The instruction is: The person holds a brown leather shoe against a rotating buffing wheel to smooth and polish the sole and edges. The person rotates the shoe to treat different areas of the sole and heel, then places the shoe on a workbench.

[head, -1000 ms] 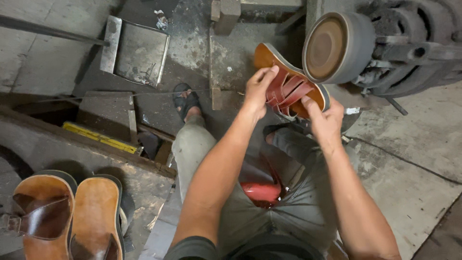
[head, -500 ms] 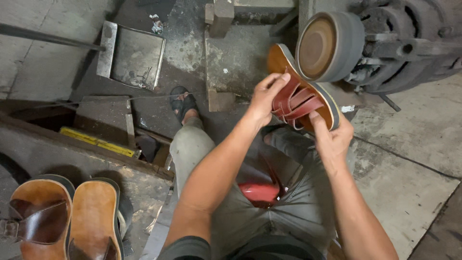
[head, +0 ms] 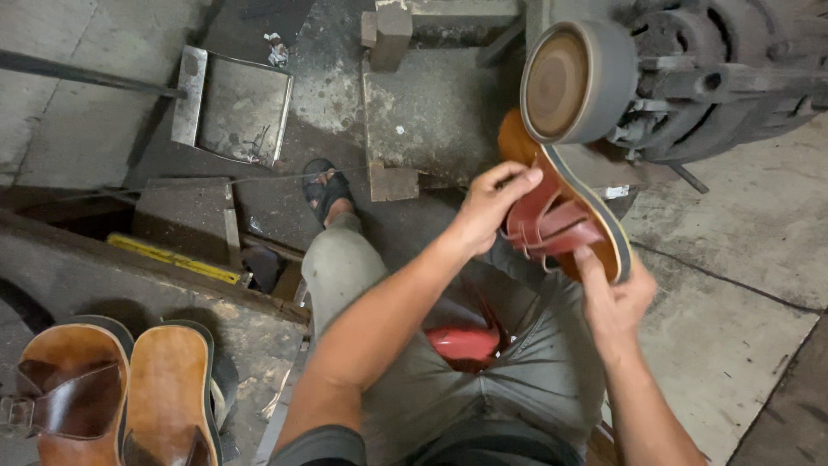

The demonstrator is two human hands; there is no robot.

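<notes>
I hold a leather sandal (head: 576, 216) with red straps, a tan footbed and a dark sole edge in both hands. My left hand (head: 487, 207) grips it by the straps on its left side. My right hand (head: 614, 298) supports its lower end from below. The sandal's upper end sits right under the round grinding wheel (head: 576, 82) of a motor-driven machine; whether they touch I cannot tell.
Two brown leather sandals (head: 116, 393) lie on a ledge at lower left. A red seat (head: 466, 343) shows between my legs. My sandalled foot (head: 328, 190) rests beside a concrete block (head: 431, 112). A metal tray (head: 233, 108) and a yellow ruler (head: 172, 259) lie left.
Both hands have tilted the sandal and shifted it closer under the grinding wheel, its sole edge now turned toward the wheel.
</notes>
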